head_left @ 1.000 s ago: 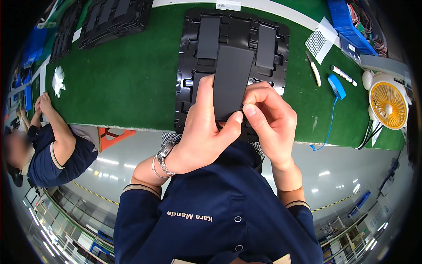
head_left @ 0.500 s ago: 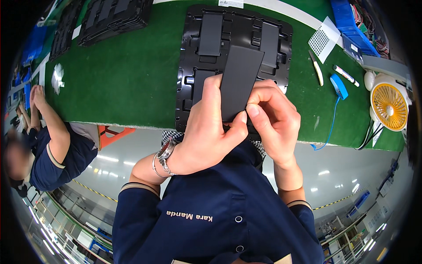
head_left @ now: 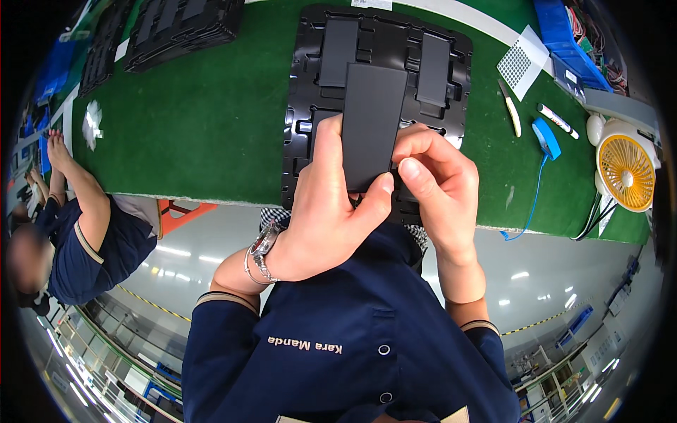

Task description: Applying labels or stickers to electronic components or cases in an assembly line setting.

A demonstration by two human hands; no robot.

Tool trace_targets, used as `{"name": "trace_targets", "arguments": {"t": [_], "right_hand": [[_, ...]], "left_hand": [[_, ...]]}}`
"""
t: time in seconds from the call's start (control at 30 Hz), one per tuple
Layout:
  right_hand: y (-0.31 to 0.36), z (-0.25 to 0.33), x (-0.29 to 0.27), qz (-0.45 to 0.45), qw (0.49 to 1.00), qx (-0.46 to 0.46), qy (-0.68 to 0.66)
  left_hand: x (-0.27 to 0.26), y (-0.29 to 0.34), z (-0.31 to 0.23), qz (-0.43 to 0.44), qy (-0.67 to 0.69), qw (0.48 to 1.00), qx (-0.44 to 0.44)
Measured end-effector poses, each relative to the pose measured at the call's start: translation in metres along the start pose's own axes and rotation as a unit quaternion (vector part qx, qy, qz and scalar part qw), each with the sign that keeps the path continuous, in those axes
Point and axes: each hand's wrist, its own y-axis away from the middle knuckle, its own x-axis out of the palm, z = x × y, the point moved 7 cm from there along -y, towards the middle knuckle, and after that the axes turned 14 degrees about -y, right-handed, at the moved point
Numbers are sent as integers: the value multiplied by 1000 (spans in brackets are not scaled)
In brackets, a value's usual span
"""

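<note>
A flat black rectangular piece (head_left: pixel 374 123) is held up over a black moulded tray (head_left: pixel 300 92). My left hand (head_left: pixel 331 183) grips it along its left side, the thumb at the near end. At its lower right edge is my right hand (head_left: pixel 437 176), thumb and forefinger pinched together; whether anything small lies between them is hidden. Similar black pieces lie in the tray's pockets, one at the upper left (head_left: pixel 340 53) and one at the upper right (head_left: pixel 434 70). Another in the lower left pocket is partly covered by my left hand.
Stacked black trays (head_left: pixel 183 32) stand at the far left of the green table (head_left: pixel 190 134). To the right lie a perforated white sheet (head_left: pixel 522 63), a white-handled knife (head_left: pixel 511 113), a marker (head_left: pixel 557 121), a blue corded wristband (head_left: pixel 545 137) and a yellow fan (head_left: pixel 625 173). A co-worker (head_left: pixel 99 225) sits at left.
The held black piece has shifted slightly left and turned more upright. My right fingertips have moved a little away from my left thumb.
</note>
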Motion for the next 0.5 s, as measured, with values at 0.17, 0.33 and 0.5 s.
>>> {"name": "trace_targets", "arguments": {"t": [0.17, 0.33, 0.5], "right_hand": [[1, 2, 0, -11, 1000, -9, 26], [4, 3, -1, -28, 999, -10, 46], [5, 10, 1, -33, 991, -45, 122]], "left_hand": [[1, -1, 0, -15, -10, 1000, 22], [-1, 1, 3, -30, -18, 999, 20], [-4, 3, -2, -67, -116, 988, 80]]}}
